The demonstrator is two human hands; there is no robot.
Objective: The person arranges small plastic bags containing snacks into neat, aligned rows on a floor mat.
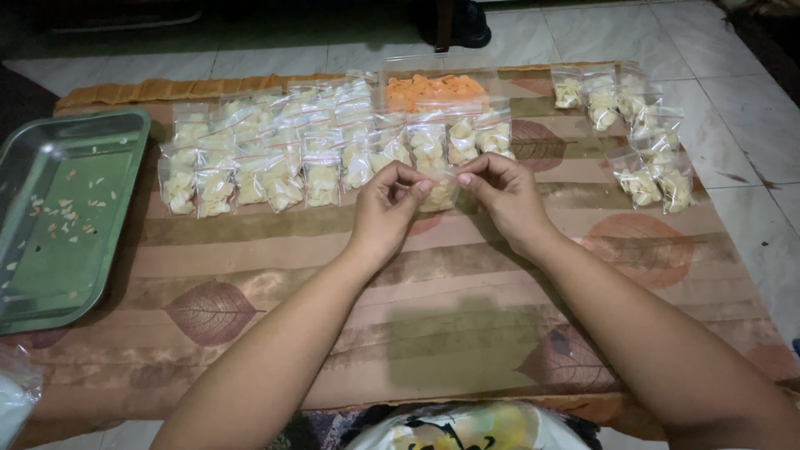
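My left hand (385, 210) and my right hand (502, 196) meet over a striped, leaf-patterned mat (433, 325). Together they pinch the top edge of a small clear bag of pale crackers (442, 194), one hand at each end of its rim. Just beyond the bag lie rows of several filled small bags (275, 154), packed side by side. A larger clear bag of orange crackers (435, 89) rests at the far middle of the mat.
A grey metal tray (62, 212) holding crumbs sits at the left edge. Another group of several filled bags (637, 133) lies at the right of the mat. White floor tiles (750, 125) surround the mat.
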